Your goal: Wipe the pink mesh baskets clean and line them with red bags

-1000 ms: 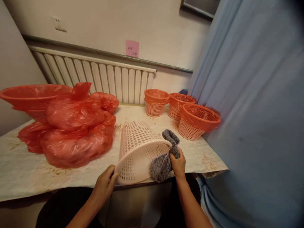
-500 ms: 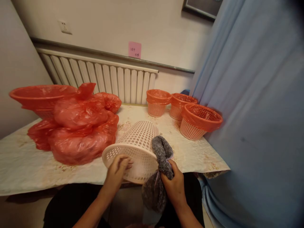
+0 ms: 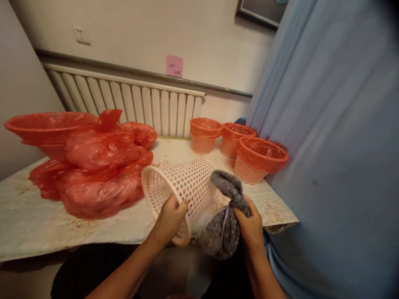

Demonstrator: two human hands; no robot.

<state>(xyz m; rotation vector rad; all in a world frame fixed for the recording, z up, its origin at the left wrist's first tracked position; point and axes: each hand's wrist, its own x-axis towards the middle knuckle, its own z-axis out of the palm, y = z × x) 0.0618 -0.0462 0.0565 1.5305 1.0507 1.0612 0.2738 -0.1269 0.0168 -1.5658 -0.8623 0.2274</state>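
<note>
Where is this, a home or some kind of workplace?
Hard to be sure, but probably a plain indoor room: a wall radiator, a long blue curtain and a table with a flowered cover suggest a home or dormitory.

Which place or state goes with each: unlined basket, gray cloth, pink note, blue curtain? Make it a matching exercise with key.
Column 1
1. unlined basket
2. gray cloth
3. pink note
4. blue curtain

Column 2
A. held in the right hand
B. hanging at the far right of the view
C. on the wall, above the radiator
D. tipped on its side, left hand gripping its rim

Pairs: 1-D, 2-A, 3-C, 4-B
</note>
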